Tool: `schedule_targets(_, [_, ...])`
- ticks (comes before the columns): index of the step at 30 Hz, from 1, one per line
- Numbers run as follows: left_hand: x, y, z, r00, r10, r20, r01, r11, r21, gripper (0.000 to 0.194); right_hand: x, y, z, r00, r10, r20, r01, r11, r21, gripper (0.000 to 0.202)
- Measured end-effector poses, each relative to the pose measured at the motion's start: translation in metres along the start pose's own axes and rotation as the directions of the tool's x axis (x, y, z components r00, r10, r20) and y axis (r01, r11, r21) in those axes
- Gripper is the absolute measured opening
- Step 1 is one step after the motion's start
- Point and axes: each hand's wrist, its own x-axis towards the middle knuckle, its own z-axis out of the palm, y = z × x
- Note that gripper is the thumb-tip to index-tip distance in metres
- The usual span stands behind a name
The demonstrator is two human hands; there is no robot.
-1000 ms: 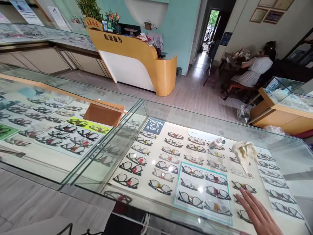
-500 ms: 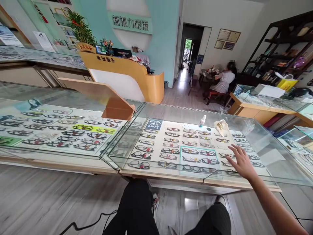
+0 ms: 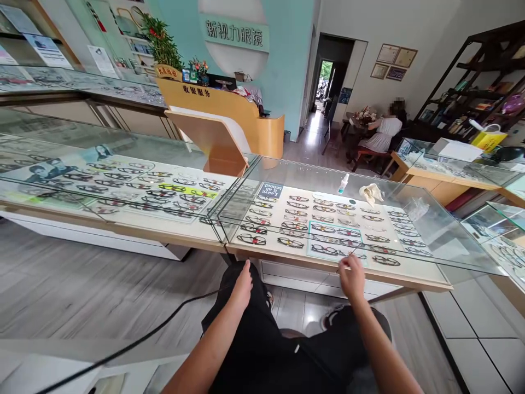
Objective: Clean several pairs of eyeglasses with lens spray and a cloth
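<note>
My left hand (image 3: 243,284) is above my left thigh, fingers together and pointing up; what it holds, if anything, is hidden. My right hand (image 3: 351,275) is at the near edge of the glass display case (image 3: 414,276), its fingers curled in a pinch, with something too small to make out. Rows of eyeglasses lie in the case, among them a black pair (image 3: 386,261) just right of my right hand. A white spray bottle (image 3: 343,184) and a crumpled cream cloth (image 3: 371,193) rest on the glass toward the back.
A tilted wooden-backed mirror or stand (image 3: 213,139) is on the left case. A black cable (image 3: 164,323) runs across the lower left. Beyond are an orange counter (image 3: 270,137) and a seated person (image 3: 388,131). Another display case (image 3: 443,180) stands at the right.
My left hand has come into view above my thigh. My right hand has moved left and toward me, from spread fingers over the glass to curled fingers. The view has shifted.
</note>
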Motion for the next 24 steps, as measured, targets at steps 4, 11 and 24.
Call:
schedule_targets(4, [-0.012, 0.007, -0.005, 0.976, -0.214, 0.045, 0.217, 0.973, -0.076, 0.098, -0.025, 0.028, 0.051, 0.874, 0.417, 0.249, -0.473, 0.847, 0.242, 0.031])
schedule_targets(11, [-0.039, 0.033, 0.013, 0.996, -0.042, 0.083, 0.063, 0.961, -0.269, 0.06, 0.0, 0.091, 0.082, 0.587, 0.711, 0.388, -0.8, 0.433, 0.416, 0.048])
schedule_targets(24, [0.009, 0.267, 0.016, 0.343, 0.939, -0.043, -0.882, 0.337, 0.33, 0.019, 0.0, 0.12, 0.097, 0.497, 0.788, 0.364, -0.763, 0.197, 0.615, 0.046])
